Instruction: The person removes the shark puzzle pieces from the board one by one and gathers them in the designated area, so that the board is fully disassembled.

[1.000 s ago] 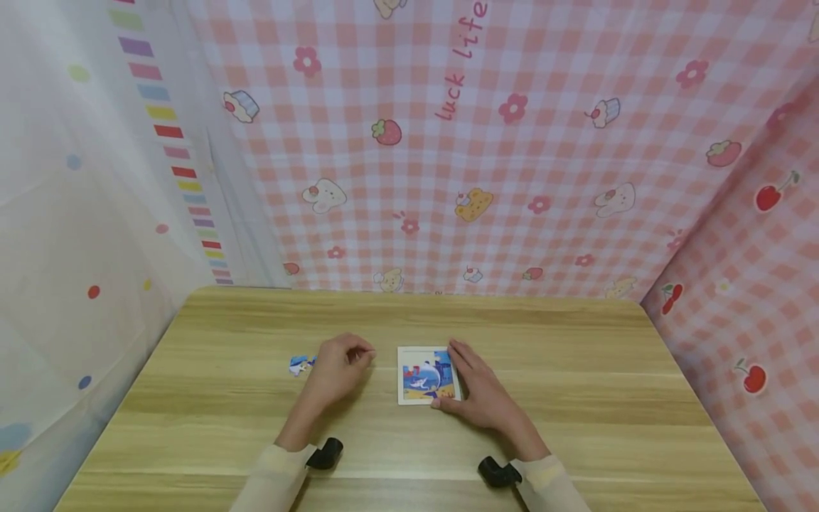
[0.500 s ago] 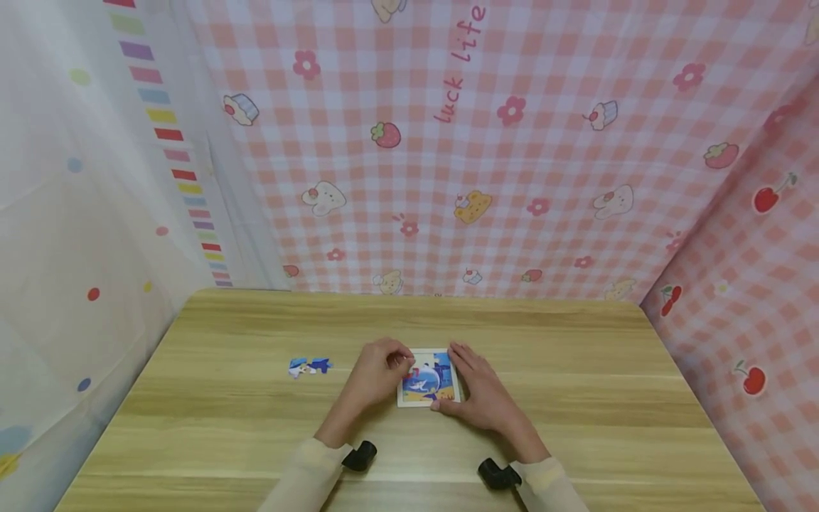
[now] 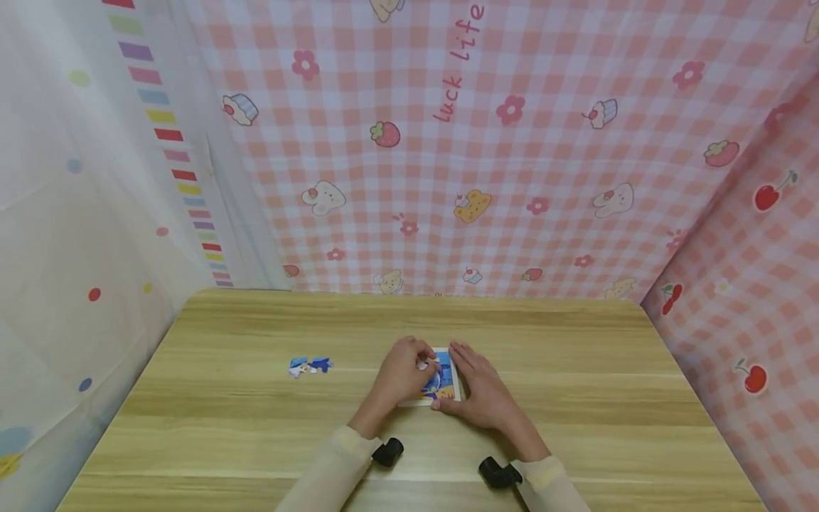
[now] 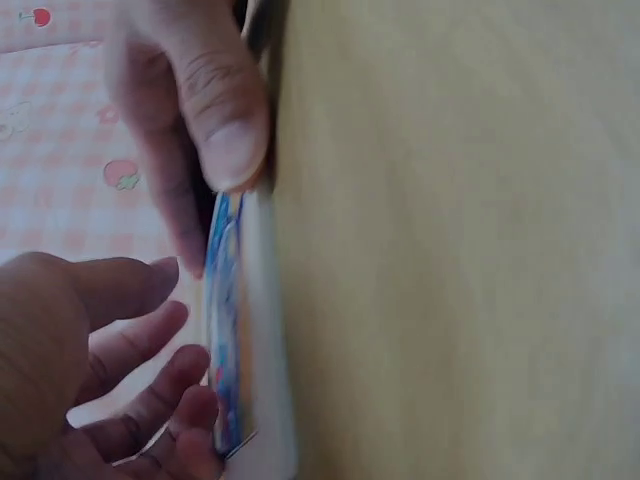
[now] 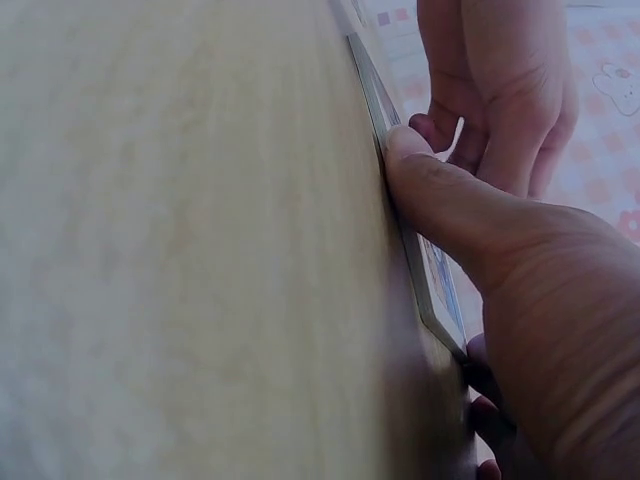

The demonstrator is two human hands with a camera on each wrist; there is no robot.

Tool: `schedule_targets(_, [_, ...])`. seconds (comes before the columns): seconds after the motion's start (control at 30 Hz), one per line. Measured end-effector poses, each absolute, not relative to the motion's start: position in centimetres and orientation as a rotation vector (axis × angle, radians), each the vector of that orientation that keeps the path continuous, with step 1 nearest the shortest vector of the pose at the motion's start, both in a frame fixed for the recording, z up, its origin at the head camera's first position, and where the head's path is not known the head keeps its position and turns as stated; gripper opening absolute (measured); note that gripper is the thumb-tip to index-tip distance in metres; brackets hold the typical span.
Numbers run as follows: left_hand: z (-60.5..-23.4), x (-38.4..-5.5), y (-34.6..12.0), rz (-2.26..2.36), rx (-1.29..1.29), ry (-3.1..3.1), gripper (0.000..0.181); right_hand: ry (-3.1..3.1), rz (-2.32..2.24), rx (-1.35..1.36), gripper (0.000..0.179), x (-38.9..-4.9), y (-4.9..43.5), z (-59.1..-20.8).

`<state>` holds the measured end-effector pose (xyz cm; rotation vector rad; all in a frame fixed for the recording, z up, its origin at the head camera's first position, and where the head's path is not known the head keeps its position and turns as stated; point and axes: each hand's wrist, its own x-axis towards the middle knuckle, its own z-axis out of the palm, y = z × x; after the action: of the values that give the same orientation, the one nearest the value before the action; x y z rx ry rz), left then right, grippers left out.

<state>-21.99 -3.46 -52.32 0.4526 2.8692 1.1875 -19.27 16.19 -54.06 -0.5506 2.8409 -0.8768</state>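
Observation:
A small square jigsaw puzzle with a white frame [image 3: 416,404] and a blue sea picture lies flat on the table. My right hand [image 3: 483,395] grips its right side, thumb on the near rim and fingers by the far corner. My left hand [image 3: 402,373] is over the puzzle's left half and hides much of it. Its thumb and index finger come together in a pinch on a small puzzle piece, mostly hidden by the fingers. In the left wrist view the left fingers [image 4: 150,400] are curled close over the picture. Loose puzzle pieces [image 3: 299,368] lie to the left.
The wood-grain table [image 3: 211,427] stretches out on both sides of the hands. Behind it hangs a pink checked curtain [image 3: 448,163], with a white curtain [image 3: 83,235] at the left. Black wrist cameras [image 3: 388,452] sit at both cuffs.
My left hand has moved right, from beside the loose pieces to over the puzzle, uncovering those pieces. The right hand has stayed on the frame.

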Motion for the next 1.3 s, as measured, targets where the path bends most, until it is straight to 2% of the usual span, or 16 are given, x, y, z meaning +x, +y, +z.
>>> schedule_targets(0.3, [-53.1,-22.0,-2.5,1.110,0.304,2.958,0.010,2.836,-0.899,-0.572,0.104,-19.3,16.2,-53.9])
schedule_targets(0.73, [-53.2,-22.0,-2.0,1.235,0.203,2.948,0.008,2.827,-0.912,-0.590,0.105,-19.3,16.4,-54.1])
schedule_targets(1.3, [-53.3,-22.2,-2.8,1.479,0.395,2.878,0.010,2.825,-0.913,-0.581,0.106,-19.4,16.5,-54.5])
